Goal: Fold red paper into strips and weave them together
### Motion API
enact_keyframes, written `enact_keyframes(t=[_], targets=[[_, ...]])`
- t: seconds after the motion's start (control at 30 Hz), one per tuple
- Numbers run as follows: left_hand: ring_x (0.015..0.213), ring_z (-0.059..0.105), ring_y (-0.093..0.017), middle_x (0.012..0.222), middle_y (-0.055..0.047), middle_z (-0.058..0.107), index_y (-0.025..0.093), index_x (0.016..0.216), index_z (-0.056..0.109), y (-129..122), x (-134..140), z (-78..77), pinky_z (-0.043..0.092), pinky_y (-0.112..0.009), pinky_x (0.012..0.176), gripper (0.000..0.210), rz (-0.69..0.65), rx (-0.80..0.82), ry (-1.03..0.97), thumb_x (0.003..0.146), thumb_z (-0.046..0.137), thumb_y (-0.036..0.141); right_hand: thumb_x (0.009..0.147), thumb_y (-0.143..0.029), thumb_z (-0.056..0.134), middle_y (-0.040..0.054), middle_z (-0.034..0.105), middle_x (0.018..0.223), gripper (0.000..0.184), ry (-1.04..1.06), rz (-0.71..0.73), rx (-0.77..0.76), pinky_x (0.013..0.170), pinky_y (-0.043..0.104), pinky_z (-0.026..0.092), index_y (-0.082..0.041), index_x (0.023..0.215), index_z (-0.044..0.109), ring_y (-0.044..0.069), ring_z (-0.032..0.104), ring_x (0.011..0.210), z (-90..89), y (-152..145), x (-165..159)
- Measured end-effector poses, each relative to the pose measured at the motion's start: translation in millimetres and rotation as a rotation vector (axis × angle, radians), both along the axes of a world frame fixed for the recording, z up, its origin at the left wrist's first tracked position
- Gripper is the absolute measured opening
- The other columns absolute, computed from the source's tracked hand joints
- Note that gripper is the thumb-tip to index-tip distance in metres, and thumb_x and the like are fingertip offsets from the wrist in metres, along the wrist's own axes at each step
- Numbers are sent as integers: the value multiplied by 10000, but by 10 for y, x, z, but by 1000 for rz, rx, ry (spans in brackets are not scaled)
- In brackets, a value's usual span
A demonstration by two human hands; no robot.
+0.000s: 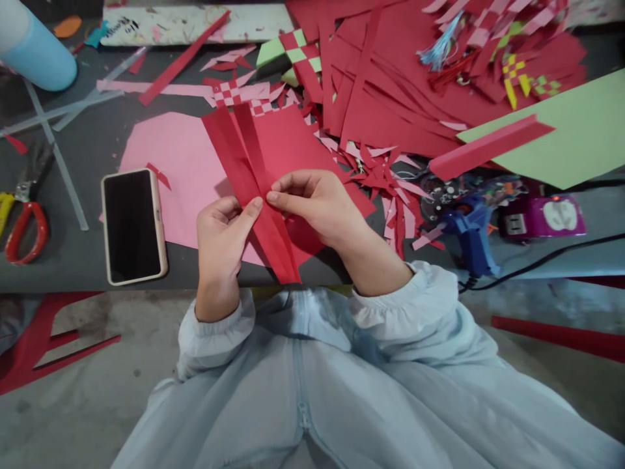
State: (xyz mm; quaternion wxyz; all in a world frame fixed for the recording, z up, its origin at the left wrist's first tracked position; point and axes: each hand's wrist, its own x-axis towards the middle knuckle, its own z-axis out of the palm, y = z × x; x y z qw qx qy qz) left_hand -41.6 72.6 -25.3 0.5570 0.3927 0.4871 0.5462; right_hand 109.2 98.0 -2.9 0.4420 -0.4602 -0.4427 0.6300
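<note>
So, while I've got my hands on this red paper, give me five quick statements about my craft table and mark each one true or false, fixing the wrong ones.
1. The left hand and the right hand both hold the folded red paper. True.
2. A blue hot glue gun lies to the right of the right hand. True.
3. The smartphone has a dark screen. True.
4. The smartphone lies right beside the hot glue gun. False: it lies to the left of the left hand, across the table from the gun.
5. All the paper on the table is red. False: there is also pink paper and a light green sheet.
</note>
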Motion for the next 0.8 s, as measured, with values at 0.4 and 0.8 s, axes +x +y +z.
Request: enact_keyframes(t=[0.4,0.8], targets=[[673,659,-126,718,7,723,220,758,763,-9,5,27,552,-264,667,241,49,-2,-6,721,858,438,554,-475,906,-60,586,627,435,71,-31,-21,546,211,498,-181,703,621,56,501,553,5,-19,-76],[751,705,-157,751,-5,738,217,811,773,-14,0,30,580,-299,736,265,29,-23,1,719,861,449,630,-388,874,-22,625,654,327,-30,40,19,586,255,484,-157,735,668,95,556,596,-24,8,31]])
